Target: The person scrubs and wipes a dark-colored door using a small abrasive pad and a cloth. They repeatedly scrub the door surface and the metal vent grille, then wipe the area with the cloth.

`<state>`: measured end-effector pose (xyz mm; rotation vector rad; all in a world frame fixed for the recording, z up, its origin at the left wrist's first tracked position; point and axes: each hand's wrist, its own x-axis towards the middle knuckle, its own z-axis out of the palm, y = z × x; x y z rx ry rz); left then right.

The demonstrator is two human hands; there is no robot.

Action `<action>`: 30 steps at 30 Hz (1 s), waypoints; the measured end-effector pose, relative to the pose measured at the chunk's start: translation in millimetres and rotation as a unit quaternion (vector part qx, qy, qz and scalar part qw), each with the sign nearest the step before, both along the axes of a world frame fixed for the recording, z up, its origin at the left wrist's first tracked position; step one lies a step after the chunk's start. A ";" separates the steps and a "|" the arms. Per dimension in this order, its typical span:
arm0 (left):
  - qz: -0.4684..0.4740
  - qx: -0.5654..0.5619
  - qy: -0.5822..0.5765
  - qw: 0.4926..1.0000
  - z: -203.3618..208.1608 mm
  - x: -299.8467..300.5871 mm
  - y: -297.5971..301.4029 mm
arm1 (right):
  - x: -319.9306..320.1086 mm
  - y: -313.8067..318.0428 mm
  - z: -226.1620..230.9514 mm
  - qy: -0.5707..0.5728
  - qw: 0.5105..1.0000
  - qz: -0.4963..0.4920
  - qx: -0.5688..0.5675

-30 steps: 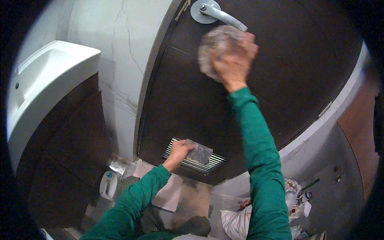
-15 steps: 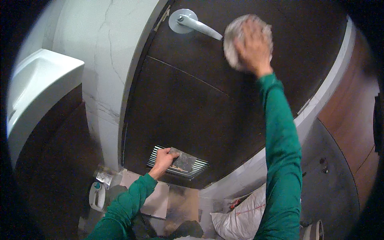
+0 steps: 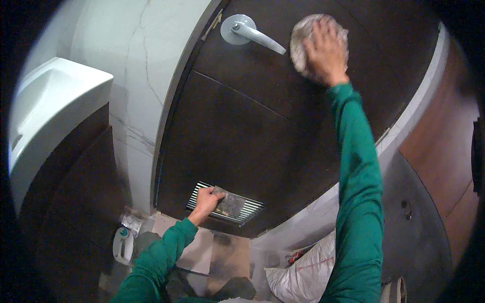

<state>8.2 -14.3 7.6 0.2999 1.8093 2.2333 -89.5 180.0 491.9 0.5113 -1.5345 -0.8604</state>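
Note:
My right hand [image 3: 327,54] is stretched up to a dark brown door [image 3: 252,136], its fingers lying over a bunched whitish cloth [image 3: 298,46] and pressing it to the surface. Just left of the cloth is a silver lever handle [image 3: 260,39] on a round plate. Lower down, my left hand [image 3: 206,203] pinches a thin grey rectangular sheet [image 3: 231,204] between thumb and fingers; its material I cannot make out. Behind that sheet is a slatted vent grille [image 3: 248,213] in the door's lower part, partly covered by it.
A white washbasin [image 3: 65,83] juts from the left beside a marbled wall [image 3: 139,60]. On the floor stand a white jug [image 3: 123,246] with a teal cap and a cardboard sheet [image 3: 230,257]. A stuffed white sack [image 3: 305,275] lies right of my legs.
My right hand and the cloth have moved slightly on the door. The view has shifted a little; my left hand keeps its place at the grille with the grey sheet.

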 end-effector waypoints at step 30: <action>0.008 0.006 0.005 1.000 -17.2 -13.1 13.3 | -30.7 -183.7 37.1 -0.219 0.937 -0.011 0.273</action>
